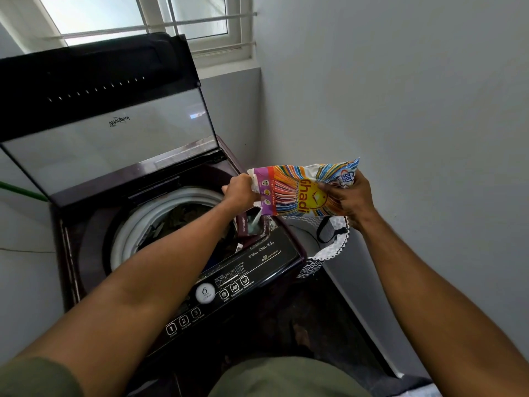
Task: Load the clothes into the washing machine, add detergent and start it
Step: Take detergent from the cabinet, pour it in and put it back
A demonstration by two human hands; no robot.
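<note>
Two hands held one detergent packet (300, 190) above the right front corner of the washing machine (86, 253). Packet: glossy crinkled plastic, printed in orange, yellow, blue and purple rays; long axis nearly level, running left to right, torn mouth pointing left and tipped down. Left hand (240, 190): fingers curled round the mouth end, pinching it. Right hand (347, 196): fingers and thumb clamped on the sealed far end, held slightly higher. White powder (255, 219) fell in a thin stream from the mouth into the small detergent drawer (252, 224), pulled open beside the drum.

Washing machine: top-loading, dark maroon body, glass lid (108, 144) standing upright. Drum ring white and round; dark crumpled clothes (183, 216) inside. Control panel (229, 285): black, glossy, with white round dial and numbered buttons.

Laundry basket (329, 245): soft fabric, black-and-white zigzag, standing on the floor just right of the machine, against the grey wall.
</note>
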